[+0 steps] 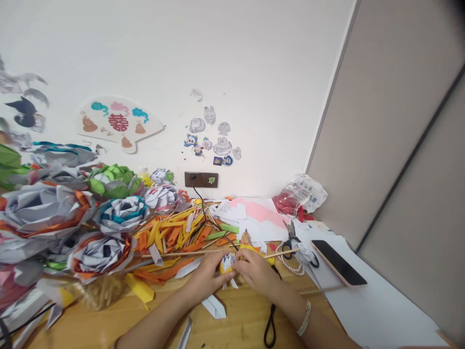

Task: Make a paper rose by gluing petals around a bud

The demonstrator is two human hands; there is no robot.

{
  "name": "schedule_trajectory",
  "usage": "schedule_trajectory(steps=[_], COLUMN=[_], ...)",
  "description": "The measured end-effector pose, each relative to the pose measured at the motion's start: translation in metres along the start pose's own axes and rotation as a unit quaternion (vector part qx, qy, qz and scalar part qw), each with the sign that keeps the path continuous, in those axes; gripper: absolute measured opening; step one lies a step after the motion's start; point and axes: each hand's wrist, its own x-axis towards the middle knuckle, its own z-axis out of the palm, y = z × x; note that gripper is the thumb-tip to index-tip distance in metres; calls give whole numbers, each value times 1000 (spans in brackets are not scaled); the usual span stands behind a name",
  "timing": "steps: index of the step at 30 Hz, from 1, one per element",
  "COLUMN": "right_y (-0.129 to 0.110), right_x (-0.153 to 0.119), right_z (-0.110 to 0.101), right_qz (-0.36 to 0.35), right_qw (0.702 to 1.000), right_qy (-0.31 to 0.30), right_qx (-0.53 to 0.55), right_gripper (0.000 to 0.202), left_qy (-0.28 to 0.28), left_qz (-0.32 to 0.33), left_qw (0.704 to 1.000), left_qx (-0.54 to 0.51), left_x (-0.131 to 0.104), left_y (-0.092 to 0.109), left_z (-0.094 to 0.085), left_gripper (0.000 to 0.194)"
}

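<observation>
– What is found around the hands?
– To the left, the wooden tabletop (240, 334) is crowded by large white paper flowers edged in orange, blue or green (41, 208). Beyond the hands, a heap of orange and yellow folded paper strips (172, 230) is spread. To the right, black-handled scissors (290, 237), a string of white beads (292, 266) and a dark-screened smartphone (339, 262) are seen, the last laid on white paper sheets (385, 300).
– Is anything in the way?
– Just behind the right hand (256, 271), a yellow object (250, 248) is partly hidden, and a thin pale wooden stick (283, 253) is seen jutting out rightward. In front of the hands, a folded white paper strip (214, 306) is left lying, near a black cord loop (270, 329).
– Where is the worked piece?
– A small white-and-yellow folded-paper flower (228, 261) is held between the two hands, close above the tabletop.
– And the grip?
– By the left hand (207, 274) it is clasped from the left, thumb below and fingers behind. Its right edge is touched by the right hand's bent fingers; how tightly these are closed cannot be told, the thumb being hidden.
</observation>
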Motion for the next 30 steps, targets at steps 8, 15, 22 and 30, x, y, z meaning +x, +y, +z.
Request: schedule_trajectory(steps=[8,15,22,30], right_y=[-6,-5,-6,-7], right_x=[2,0,4,-3], right_z=[-5,-4,-1,1], right_qz=[27,31,98,115], right_qw=[995,994,991,991], right_qy=[9,16,8,4], right_qx=[92,106,95,73], right_gripper=[17,17,6,14], left_qy=[-14,-14,-29,-41], left_qz=[14,13,1,1], left_qw=[1000,1000,999,995], left_qx=[15,5,-20,-92], left_x=[0,1,2,2], left_y=[7,8,9,2], left_z=[-3,-3,-5,-4], left_gripper=[43,40,44,51])
